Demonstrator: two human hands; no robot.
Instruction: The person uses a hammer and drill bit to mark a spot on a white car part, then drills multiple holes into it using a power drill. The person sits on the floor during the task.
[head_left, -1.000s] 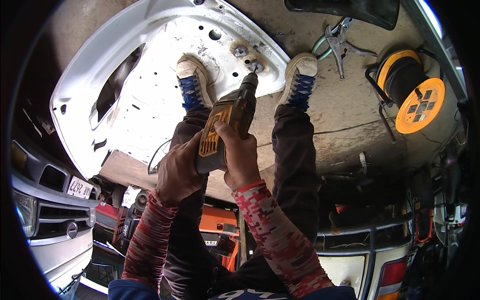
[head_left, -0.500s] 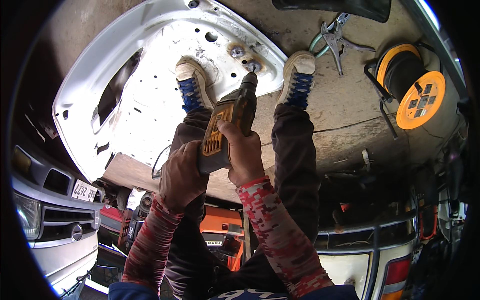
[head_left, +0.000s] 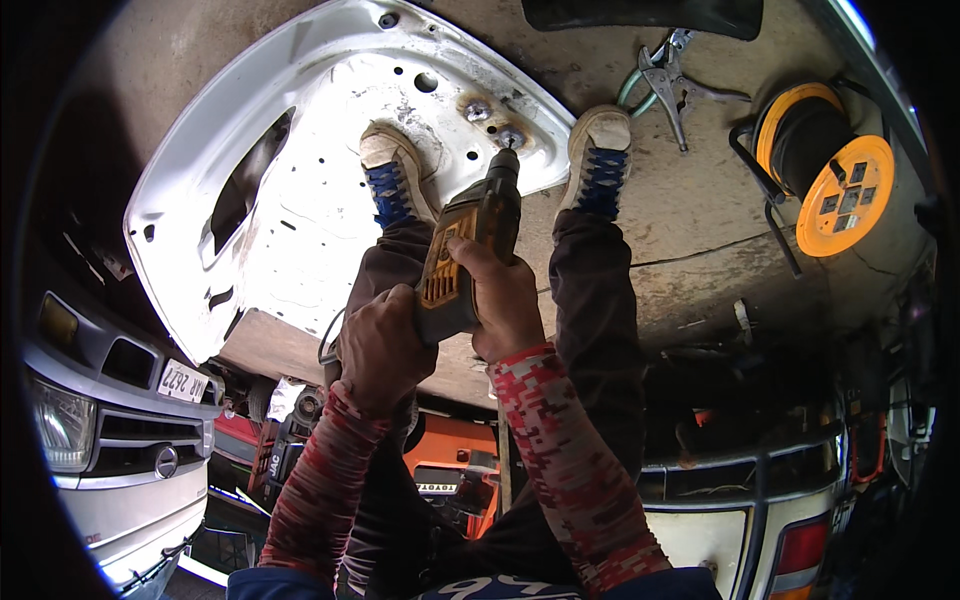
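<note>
A yellow and black power drill is between my two hands, pointing away from me. My right hand wraps round the drill's body from the right, thumb across its top. On the left, my left hand is closed at the drill's rear; its handle is hidden beneath. The bit meets, or nearly meets, a greyish weld-like patch near the corner of a white car door panel. A second scorched patch lies just beyond it. My left shoe presses on the panel, and the right shoe stands by its edge.
Locking pliers lie on the concrete beyond my right shoe. A yellow cable reel stands farther right. A dark flat piece is at the far edge. Parked vehicles flank me, including a white one at left.
The view has shifted slightly, so the panel and vehicles sit a little farther right. Both hands keep their hold on the drill, and its tip stays at the same patch.
</note>
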